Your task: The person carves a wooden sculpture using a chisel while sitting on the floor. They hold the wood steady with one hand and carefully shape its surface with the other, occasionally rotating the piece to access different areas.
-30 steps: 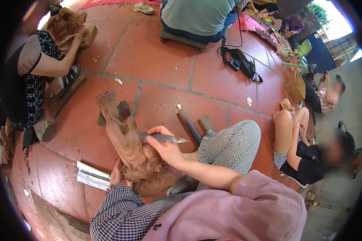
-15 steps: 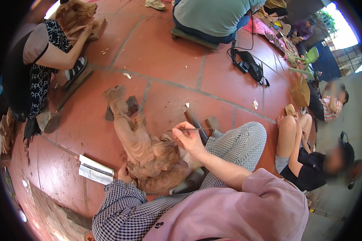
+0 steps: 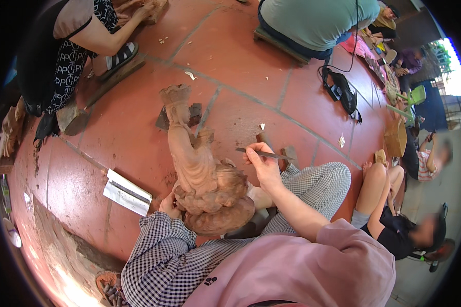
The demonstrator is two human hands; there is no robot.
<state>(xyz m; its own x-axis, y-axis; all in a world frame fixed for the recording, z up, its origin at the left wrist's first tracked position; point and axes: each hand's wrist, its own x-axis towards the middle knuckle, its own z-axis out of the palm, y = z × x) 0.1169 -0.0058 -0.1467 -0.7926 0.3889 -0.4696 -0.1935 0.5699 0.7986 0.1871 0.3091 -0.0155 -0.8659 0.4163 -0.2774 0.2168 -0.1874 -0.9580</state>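
Observation:
A carved brown figure (image 3: 192,163) with a tall crown and a rounded, lumpy base leans between my legs. My left hand (image 3: 170,205) grips the left side of its base, some fingers hidden behind it. Off the figure's right side, my right hand (image 3: 264,166) pinches a thin, flat, dark carving tool (image 3: 275,155). Its narrow tip points left toward the figure without touching it. Beyond my right knee, a wooden mallet-like handle (image 3: 264,138) and a small block (image 3: 289,155) lie on the floor. A dark block (image 3: 163,118) lies behind the figure's upper part.
A broad metal blade (image 3: 127,192) with a long handle lies on the red tiles at left. A person with an apron (image 3: 69,71) works at upper left. Another sits on a low wooden stool (image 3: 279,46) ahead. A black bag (image 3: 343,94) and people sit at right.
The whole view has shifted. My right hand has drawn slightly away from the figure, and the tool's tip now angles upward. My left hand keeps its hold on the base.

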